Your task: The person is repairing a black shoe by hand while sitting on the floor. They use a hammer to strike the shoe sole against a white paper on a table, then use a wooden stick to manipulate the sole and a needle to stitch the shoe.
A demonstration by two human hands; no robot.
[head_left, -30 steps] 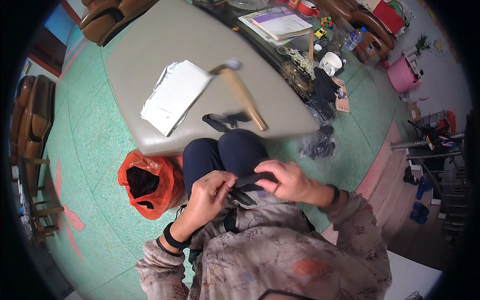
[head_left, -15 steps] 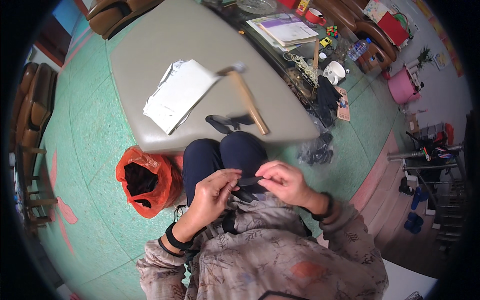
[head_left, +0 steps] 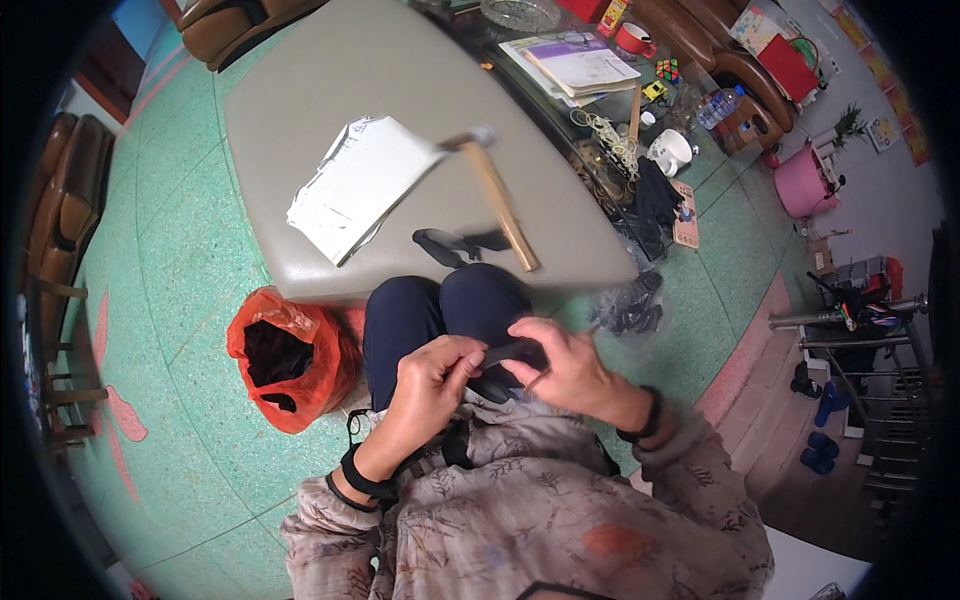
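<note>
Above my lap, a short black strip [head_left: 508,354] stretches between my two hands; its exact kind is hard to make out. One end is pinched between the thumb and fingers of my left hand [head_left: 432,378]. My right hand [head_left: 574,374] grips the other end, the fingers curled around it. Just beneath the strip, another black piece [head_left: 492,388] lies on my lap, partly hidden. Beyond my knees, dark flat pieces [head_left: 460,244] rest near the edge of a grey padded surface, beside a hammer [head_left: 502,208] with a wooden handle.
White papers [head_left: 358,190] lie by the hammer's head. To the left on the green floor stands an orange plastic bag [head_left: 336,345] with dark things inside. A cluttered glass table at the right holds a white mug [head_left: 670,151], notebooks [head_left: 580,66] and a bottle [head_left: 720,105].
My right hand has turned, and its fingers now curl further around its end of the black strip. My left hand keeps its pinch, shifted slightly to the right.
</note>
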